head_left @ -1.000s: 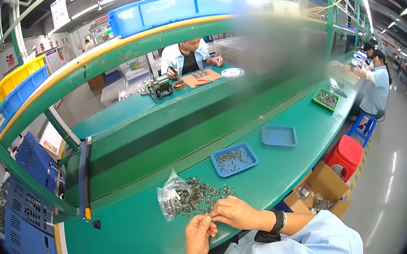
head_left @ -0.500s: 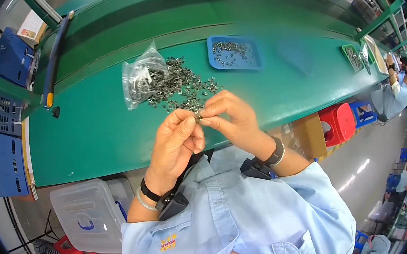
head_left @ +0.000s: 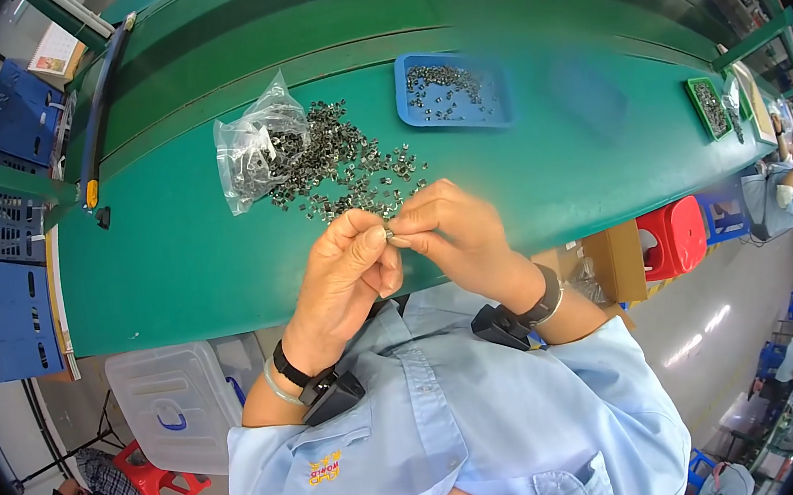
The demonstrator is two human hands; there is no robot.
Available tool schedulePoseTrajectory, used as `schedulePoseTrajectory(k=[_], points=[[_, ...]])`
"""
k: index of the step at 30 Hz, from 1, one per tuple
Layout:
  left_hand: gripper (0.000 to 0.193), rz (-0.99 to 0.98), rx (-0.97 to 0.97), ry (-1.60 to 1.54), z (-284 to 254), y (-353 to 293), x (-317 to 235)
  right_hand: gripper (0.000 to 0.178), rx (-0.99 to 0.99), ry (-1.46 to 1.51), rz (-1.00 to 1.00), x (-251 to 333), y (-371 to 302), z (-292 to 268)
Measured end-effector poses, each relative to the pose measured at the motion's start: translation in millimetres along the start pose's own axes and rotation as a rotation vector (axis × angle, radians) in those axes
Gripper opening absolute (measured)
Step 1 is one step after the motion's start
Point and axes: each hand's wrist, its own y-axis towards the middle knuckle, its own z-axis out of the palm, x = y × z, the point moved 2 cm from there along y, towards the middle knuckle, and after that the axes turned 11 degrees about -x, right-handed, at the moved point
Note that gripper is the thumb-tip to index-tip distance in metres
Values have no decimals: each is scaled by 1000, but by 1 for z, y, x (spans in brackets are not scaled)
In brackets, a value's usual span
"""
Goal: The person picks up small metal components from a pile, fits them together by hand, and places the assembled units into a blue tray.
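Between my fingertips sits a small shiny metal part, partly hidden by the fingers. My left hand pinches it from one side, thumb against forefinger. From the other side my right hand grips it too, its thumb and forefinger meeting there. Just beyond both hands, a loose pile of small dark metal parts spreads over the green table. Part of the pile lies in the mouth of a clear plastic bag. Farther back stands a blue tray with many similar parts scattered inside.
A green tray of small parts stands at the table's far right. Below the front edge are a clear lidded storage box, a cardboard box and a red stool. Other people sit at the right, and one at the lower left.
My view has shifted slightly. Both hands still hold the small metal part between their fingertips, with only slight finger movement.
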Motion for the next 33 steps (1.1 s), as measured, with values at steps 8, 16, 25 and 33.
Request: schedulePoseTrajectory(k=[8,16,25,33], points=[[15,-44,-53,54,1,5,-4,14,-28,-28,-22,-6,-1,1],[16,-38,-119,111,0,12,-2,11,-43,-248,-81,-30,9,-17],[15,-33,-199,52,-30,11,4,16,-146,-724,139,-80,59,-68],[16,-58,-218,86,-29,14,3,15,217,-666,78,-76,19,-29]])
